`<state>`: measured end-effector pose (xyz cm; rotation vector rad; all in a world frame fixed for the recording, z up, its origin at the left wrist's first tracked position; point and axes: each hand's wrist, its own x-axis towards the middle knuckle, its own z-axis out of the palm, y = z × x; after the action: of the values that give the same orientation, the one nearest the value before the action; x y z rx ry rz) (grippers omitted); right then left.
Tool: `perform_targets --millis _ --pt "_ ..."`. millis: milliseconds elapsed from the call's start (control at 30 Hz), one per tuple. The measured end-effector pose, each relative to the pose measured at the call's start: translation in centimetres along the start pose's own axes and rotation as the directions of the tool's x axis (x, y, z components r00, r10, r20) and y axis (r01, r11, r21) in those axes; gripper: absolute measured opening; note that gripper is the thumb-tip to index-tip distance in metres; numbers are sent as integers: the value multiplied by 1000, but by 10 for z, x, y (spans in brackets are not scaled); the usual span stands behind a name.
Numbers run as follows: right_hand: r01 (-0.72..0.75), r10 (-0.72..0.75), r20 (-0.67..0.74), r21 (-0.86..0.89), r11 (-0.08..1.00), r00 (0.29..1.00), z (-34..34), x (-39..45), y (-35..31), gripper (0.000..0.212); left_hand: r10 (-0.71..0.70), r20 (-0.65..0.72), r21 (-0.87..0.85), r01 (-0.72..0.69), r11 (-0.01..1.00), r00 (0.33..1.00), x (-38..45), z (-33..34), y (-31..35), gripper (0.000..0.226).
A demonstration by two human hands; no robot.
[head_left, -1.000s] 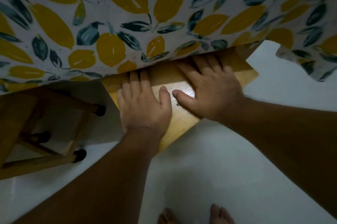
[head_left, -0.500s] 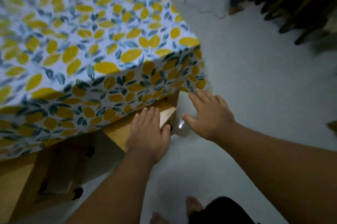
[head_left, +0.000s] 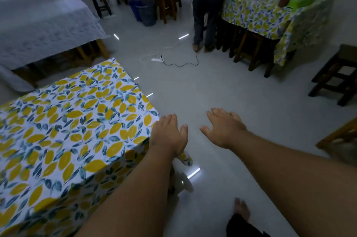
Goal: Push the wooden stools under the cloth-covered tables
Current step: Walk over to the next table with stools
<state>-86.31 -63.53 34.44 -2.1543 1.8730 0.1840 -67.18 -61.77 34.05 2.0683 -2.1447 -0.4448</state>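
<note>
A dim room with a pale grey tiled floor (head_left: pixel 222 90). At the lower left stands a table covered in a white cloth printed with yellow lemons and blue-green leaves (head_left: pixel 67 130). Behind it, a table under a plain white cloth (head_left: pixel 38 24). At the far right, a second lemon-print table (head_left: pixel 257 12) has dark wooden stools (head_left: pixel 249 47) tucked beneath it, and a person in a blue shirt and dark trousers (head_left: pixel 204 5) stands beside it. A dark wooden stool (head_left: pixel 336 74) stands alone in the open at the right edge. A white power strip with cables (head_left: pixel 157 60) lies on the floor mid-room. The left hand (head_left: pixel 169 136) hovers at the near table's corner, fingers loosely spread, holding nothing. The right hand (head_left: pixel 224 128) hangs over bare floor, also spread and empty. No stool shows under the near cloth; the lone stool is well apart from both hands.
</note>
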Motion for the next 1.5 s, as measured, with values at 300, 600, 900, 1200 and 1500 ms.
perform_targets --millis 300,600,900,1200,1500 --pt "161 -158 42 -73 984 986 -77 186 75 74 -229 -37 -63 226 972 973 180 -11 62 66" --pt "298 -295 44 -113 948 954 -130 424 48 72 -343 -54 -102 337 936 938 392 -37 13 68" --pt "358 -348 96 -130 925 933 -187 656 -39 70 -425 -38 -158 415 896 904 594 -89 -95 67" --pt "568 -552 139 -141 810 822 -215 884 -181 71 -611 -47 -188 594 782 790 760 -140 -234 68" --pt "832 -785 276 -181 525 555 -248 1046 -395 71 -870 -128 -341 803 489 476 853 -206 -399 66"
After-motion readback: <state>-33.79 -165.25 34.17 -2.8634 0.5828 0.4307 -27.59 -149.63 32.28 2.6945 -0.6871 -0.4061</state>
